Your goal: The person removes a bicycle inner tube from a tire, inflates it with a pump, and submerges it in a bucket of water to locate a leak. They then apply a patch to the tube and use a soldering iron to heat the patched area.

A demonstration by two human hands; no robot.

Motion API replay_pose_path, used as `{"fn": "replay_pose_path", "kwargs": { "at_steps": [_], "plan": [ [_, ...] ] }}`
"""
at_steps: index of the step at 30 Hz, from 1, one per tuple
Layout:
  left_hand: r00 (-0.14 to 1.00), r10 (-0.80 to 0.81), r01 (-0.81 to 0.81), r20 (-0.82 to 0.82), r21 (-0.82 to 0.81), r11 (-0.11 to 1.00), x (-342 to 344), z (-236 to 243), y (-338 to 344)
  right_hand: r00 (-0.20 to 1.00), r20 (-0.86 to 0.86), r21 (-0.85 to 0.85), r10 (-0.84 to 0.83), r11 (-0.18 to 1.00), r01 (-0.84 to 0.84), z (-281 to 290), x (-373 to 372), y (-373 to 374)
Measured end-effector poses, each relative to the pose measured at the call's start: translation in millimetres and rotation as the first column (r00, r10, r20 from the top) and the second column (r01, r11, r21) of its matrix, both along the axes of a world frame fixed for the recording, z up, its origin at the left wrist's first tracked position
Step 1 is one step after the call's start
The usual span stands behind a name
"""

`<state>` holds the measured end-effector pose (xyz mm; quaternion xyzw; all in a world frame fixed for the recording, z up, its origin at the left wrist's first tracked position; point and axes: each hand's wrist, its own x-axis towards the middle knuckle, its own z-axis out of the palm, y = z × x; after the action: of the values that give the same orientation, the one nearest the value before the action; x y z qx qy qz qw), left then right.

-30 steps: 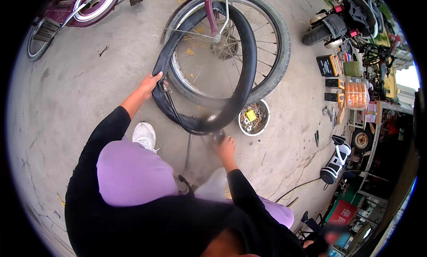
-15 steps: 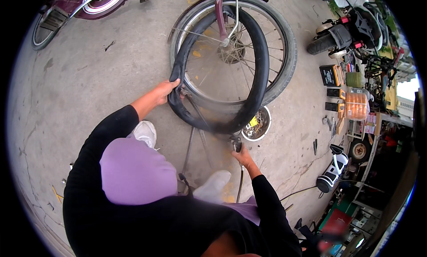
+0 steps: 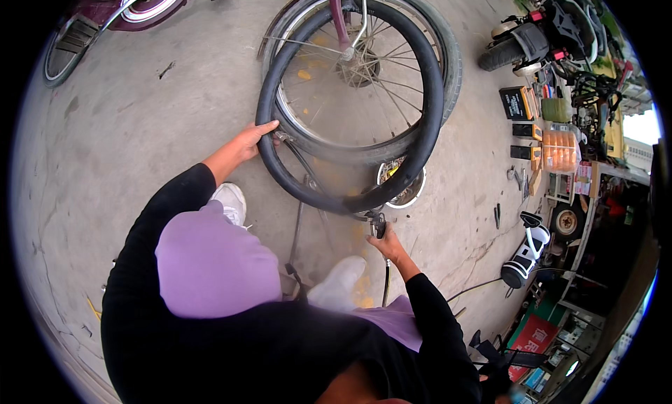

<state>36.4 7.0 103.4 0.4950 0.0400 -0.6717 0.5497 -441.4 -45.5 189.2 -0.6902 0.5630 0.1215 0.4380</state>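
On the concrete floor (image 3: 126, 124), largest first: we keep the bicycle wheel (image 3: 364, 68) on its frame; the black inner tube (image 3: 427, 103) hangs outside the rim, already round with air. Our left hand (image 3: 246, 139) grips the tube's edge. Our right hand (image 3: 387, 246), fingers closed, holds the pump nozzle (image 3: 379, 225) at the valve; refitting appears left.
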Motion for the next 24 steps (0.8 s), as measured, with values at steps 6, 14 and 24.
{"fn": "replay_pose_path", "kwargs": {
  "at_steps": [6, 14, 24],
  "plan": [
    [0.999, -0.028, 0.027, 0.042, 0.021, 0.999, -1.9, 3.5, 0.2, 0.998, 0.057, 0.009, 0.033, 0.999, -0.034, 22.4, 13.8, 3.2],
    [0.994, -0.096, 0.094, -0.045, -0.047, 0.994, -39.5, 21.5, 20.9, 0.985, -0.171, -0.041, -0.018, 0.999, 0.012, 65.3, 2.5, -17.3],
    [1.000, -0.017, 0.018, 0.025, -0.055, 0.998, -25.6, 2.2, 12.9, 0.986, -0.166, -0.062, -0.031, 0.998, 0.021, 52.9, -6.6, -20.0]
  ]
}}
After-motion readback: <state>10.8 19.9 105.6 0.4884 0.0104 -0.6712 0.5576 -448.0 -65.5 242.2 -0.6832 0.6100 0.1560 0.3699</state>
